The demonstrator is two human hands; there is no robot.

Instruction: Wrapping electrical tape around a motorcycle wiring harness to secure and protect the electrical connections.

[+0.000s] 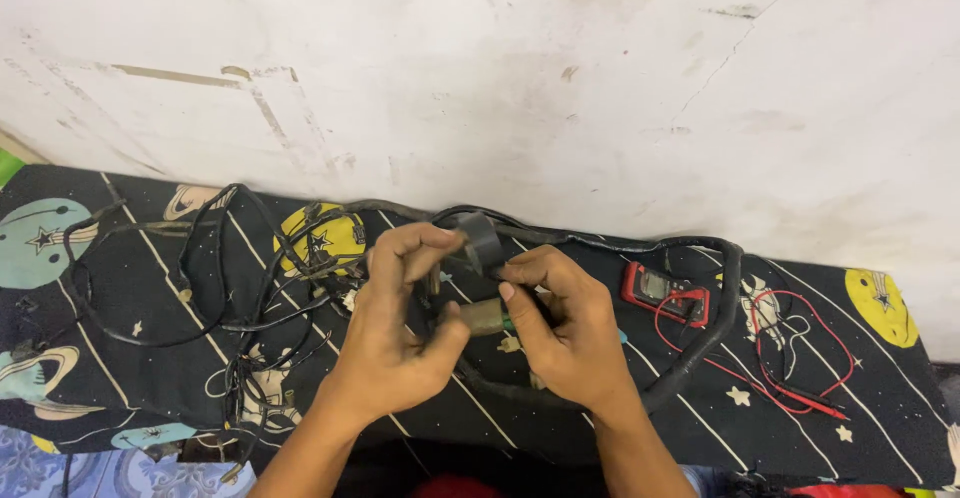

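Observation:
Both my hands meet over the middle of a black cloth with planets and stars (120, 378). My left hand (400, 328) pinches a small greyish connector (482, 315) with thumb and fingers. My right hand (560, 333) grips the same connector from the right side. A roll of black tape (483, 238) sticks up just above my fingers; which hand holds it is unclear. A thick black wiring harness (715, 318) loops from behind my hands round to the right and back under my right wrist.
Thin black wires (190, 288) lie tangled over the cloth's left half. A red multimeter (665, 293) with red leads (800, 368) lies to the right. A stained white wall (500, 78) rises directly behind the cloth.

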